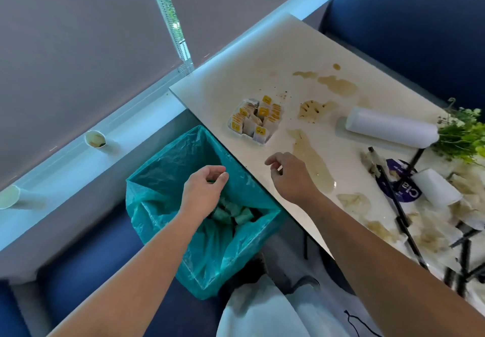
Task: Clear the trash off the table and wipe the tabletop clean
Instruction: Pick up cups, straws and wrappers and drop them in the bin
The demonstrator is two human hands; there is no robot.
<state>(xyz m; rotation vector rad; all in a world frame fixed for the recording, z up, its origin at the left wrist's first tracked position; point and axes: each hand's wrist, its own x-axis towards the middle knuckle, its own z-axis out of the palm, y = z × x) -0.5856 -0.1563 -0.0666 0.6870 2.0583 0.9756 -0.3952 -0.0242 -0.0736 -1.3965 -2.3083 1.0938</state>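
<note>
— So, where were the hands?

— The left hand [204,189] hung right over the bin [162,168], back uppermost, fingers curled under toward the thumb. Its palm was hidden, so I could not tell whether it pinched a scrap or was empty. The right hand [291,176] hovered just to the right of the bin, above the near edge of the table [236,74], with its fingers slack and apart and nothing in them.

— And the trash?

— All to the right of the bin, on the tabletop. Nearest it was a tray of sachets [256,121]. Farther off lay a white paper cup [391,127] on its side, a second tipped cup [437,191] farther still, and soggy tissues [353,201] among brown spills [312,158].

— How would it all handle?

— The cups looked light and thin-walled, easily crushed. I would have taken each gently round the middle, mouth up in case of dregs. The tissues seemed soaked and limp, likely to tear and drip, so they were better gathered from beneath in a bunch and carried low to the bin. The tray seemed stiff but loosely filled. Lifted by two opposite rims and kept level, it should not have spilled.
</note>
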